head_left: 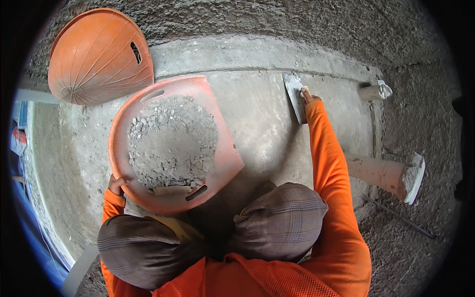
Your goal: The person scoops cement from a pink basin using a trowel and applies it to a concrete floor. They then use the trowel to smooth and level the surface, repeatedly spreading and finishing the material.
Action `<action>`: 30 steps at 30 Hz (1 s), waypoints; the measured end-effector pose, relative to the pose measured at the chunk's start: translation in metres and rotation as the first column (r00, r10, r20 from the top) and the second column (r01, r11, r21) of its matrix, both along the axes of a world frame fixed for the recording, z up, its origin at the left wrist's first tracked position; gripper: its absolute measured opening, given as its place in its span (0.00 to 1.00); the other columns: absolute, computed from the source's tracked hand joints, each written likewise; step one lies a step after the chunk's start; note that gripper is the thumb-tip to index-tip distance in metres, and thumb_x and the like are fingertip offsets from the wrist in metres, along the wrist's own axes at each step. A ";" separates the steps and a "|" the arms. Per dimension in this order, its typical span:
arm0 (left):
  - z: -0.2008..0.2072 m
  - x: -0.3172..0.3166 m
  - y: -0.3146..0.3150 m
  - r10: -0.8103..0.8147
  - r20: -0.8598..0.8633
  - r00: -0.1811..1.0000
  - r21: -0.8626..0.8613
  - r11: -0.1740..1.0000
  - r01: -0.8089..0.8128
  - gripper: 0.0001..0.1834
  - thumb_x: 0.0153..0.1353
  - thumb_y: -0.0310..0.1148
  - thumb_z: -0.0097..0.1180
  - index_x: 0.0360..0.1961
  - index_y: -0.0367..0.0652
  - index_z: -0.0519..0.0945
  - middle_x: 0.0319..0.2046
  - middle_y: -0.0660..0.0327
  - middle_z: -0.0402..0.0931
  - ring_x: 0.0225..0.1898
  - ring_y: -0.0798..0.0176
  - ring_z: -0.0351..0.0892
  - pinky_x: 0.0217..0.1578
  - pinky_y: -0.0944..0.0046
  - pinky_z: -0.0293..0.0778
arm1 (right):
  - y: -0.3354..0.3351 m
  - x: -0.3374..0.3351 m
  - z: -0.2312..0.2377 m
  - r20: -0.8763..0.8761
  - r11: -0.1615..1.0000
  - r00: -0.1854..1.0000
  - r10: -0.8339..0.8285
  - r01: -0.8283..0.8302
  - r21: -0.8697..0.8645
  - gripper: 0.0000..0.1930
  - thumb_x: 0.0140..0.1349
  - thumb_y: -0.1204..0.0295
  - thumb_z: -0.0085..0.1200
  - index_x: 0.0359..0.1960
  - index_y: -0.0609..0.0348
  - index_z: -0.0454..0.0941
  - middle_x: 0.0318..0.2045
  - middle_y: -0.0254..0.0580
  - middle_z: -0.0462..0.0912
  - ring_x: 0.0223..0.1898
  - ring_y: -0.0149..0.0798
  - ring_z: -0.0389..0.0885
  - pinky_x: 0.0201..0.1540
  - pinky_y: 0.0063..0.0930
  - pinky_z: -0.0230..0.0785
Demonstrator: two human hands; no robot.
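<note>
My left hand [117, 184] is closed on the near left rim of an orange plastic scoop-shaped pan [226, 141], its thumb over the edge. Grey mortar rubble and powder [173, 138] lie heaped in the pan, which has a slot handle at either end. Out to the right, my right hand [310, 95] is wrapped round the handle of a flat steel trowel [295, 96]. The trowel's long blade stands over the grey concrete floor [252, 114], beside the low ledge; I cannot tell whether it touches.
A second orange pan [101, 59] rests tipped over at the far left. Rough plaster wall [297, 22] runs along the back, above a concrete ledge [247, 52]. Two pipe stubs [377, 173] [373, 92] stick out on the right, and a thin rod [398, 218] lies nearby.
</note>
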State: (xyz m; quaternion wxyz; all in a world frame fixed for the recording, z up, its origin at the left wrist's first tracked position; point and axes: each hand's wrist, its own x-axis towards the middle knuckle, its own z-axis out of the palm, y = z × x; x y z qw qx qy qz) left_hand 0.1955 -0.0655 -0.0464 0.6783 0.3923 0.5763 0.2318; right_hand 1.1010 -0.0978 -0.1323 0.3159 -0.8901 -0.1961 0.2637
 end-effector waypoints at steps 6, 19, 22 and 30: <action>-0.010 -0.008 -0.001 -0.003 0.038 0.999 0.008 1.000 0.003 0.22 0.44 0.29 0.55 0.44 0.33 0.79 0.31 0.59 0.80 0.34 0.60 0.80 0.39 0.62 0.77 | -0.014 -0.042 0.006 -0.274 0.966 0.950 -0.152 0.201 0.161 0.30 0.55 0.42 0.71 0.32 0.61 0.83 0.19 0.29 0.74 0.17 0.27 0.67 0.20 0.27 0.58; -0.020 -0.022 0.000 -0.041 -0.003 0.999 -0.047 0.998 0.041 0.26 0.45 0.29 0.56 0.49 0.32 0.77 0.35 0.59 0.80 0.37 0.58 0.79 0.44 0.59 0.77 | -0.032 -0.105 0.049 -0.050 0.962 0.998 0.044 -0.029 0.272 0.28 0.62 0.44 0.66 0.36 0.63 0.85 0.20 0.30 0.76 0.21 0.27 0.69 0.25 0.28 0.63; -0.023 -0.025 0.000 -0.030 0.015 0.999 -0.053 0.998 0.030 0.26 0.45 0.28 0.56 0.50 0.33 0.77 0.36 0.59 0.80 0.38 0.58 0.79 0.45 0.59 0.77 | -0.045 -0.166 0.097 0.087 0.962 0.984 0.155 -0.170 0.211 0.28 0.62 0.45 0.65 0.36 0.64 0.85 0.23 0.35 0.81 0.25 0.28 0.74 0.30 0.30 0.69; -0.015 -0.017 -0.001 -0.043 0.043 0.998 -0.031 0.999 0.045 0.26 0.44 0.28 0.56 0.49 0.31 0.79 0.37 0.56 0.82 0.40 0.57 0.81 0.47 0.59 0.77 | -0.089 -0.319 0.176 0.216 0.622 0.622 0.753 -0.779 0.076 0.19 0.62 0.53 0.65 0.41 0.55 0.81 0.23 0.53 0.82 0.28 0.57 0.84 0.32 0.47 0.76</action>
